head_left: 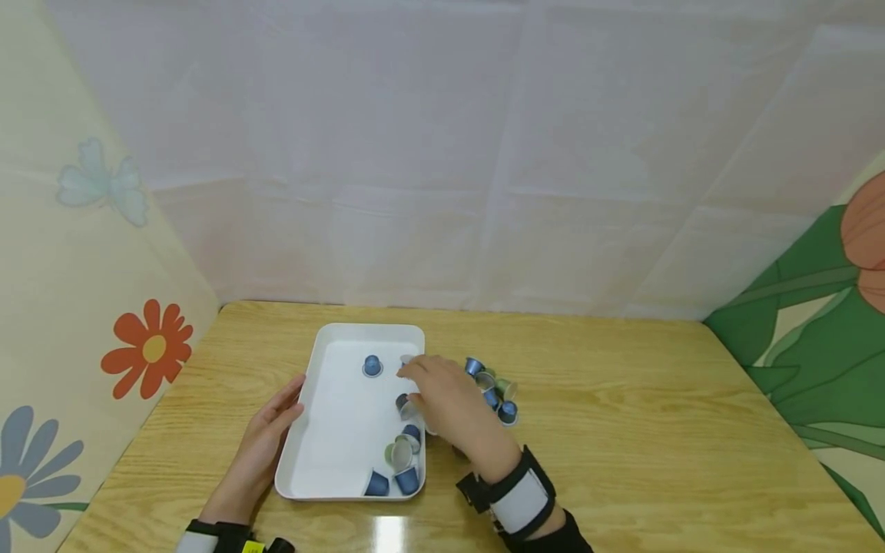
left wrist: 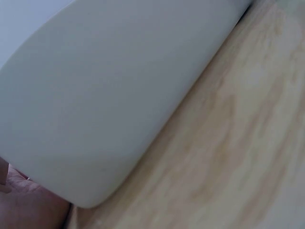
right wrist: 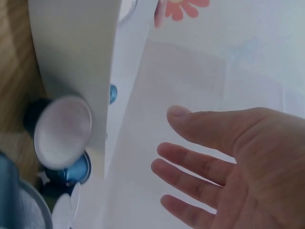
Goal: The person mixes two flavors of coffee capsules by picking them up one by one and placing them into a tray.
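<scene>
A white tray (head_left: 339, 438) lies on the wooden table, several coffee capsules inside it. My left hand (head_left: 266, 430) rests against the tray's left side, its fingers and thumb extended along the rim; the left wrist view shows mostly the tray's outer wall (left wrist: 109, 95). Over the tray's right edge reaches my right hand (head_left: 456, 407), and the right wrist view shows its thumb and fingers (right wrist: 190, 164) apart with nothing between them. A blue capsule (head_left: 372, 365) stands alone toward the tray's far end, while blue capsules (head_left: 407, 481) and a green one gather along the near right side.
Right of the tray, outside it, a small pile of blue and green capsules (head_left: 508, 412) lies on the table (head_left: 657, 430), partly behind my right hand. A white cloth (head_left: 449, 192) hangs behind the table, with flower-printed panels (head_left: 155, 349) at both sides.
</scene>
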Available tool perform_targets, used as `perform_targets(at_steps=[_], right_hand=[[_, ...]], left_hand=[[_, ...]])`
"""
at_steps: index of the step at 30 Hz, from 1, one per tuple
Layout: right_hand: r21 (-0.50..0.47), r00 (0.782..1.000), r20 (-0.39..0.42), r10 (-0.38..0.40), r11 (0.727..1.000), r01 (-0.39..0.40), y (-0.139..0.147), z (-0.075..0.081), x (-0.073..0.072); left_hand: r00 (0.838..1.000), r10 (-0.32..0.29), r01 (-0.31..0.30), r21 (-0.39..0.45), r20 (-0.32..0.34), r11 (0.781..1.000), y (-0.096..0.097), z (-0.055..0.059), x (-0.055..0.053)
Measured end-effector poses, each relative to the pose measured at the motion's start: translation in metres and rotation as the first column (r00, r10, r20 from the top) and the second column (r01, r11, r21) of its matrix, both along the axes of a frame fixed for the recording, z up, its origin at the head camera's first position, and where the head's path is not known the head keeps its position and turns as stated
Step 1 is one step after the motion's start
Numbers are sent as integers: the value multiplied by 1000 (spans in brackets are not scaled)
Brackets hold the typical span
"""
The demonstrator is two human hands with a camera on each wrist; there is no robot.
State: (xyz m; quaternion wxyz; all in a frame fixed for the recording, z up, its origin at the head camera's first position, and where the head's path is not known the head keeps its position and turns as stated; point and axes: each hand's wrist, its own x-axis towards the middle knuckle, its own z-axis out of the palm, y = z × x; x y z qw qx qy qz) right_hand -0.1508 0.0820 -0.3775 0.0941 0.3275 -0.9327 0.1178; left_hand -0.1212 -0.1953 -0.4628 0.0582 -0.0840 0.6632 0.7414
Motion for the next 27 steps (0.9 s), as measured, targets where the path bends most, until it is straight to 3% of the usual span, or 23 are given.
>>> perform_targets(at_steps=[8, 13, 19, 27], right_hand=[[-86, 993, 71, -99, 991, 105, 22, 4, -14], [-77, 978, 94, -184, 979, 191, 37, 6, -20], [-60, 943, 205, -263, 958, 281, 53, 10, -22], [2, 893, 312, -325, 940, 342, 70, 10, -28]], left_hand=[[1000, 1, -1, 21, -15, 1000, 1, 0, 0], [1000, 1, -1, 26, -10, 1000, 1, -1, -1], [1000, 0, 0, 6, 0, 1000, 1, -1, -1], [1000, 5, -5, 13, 8, 1000, 1, 2, 0]])
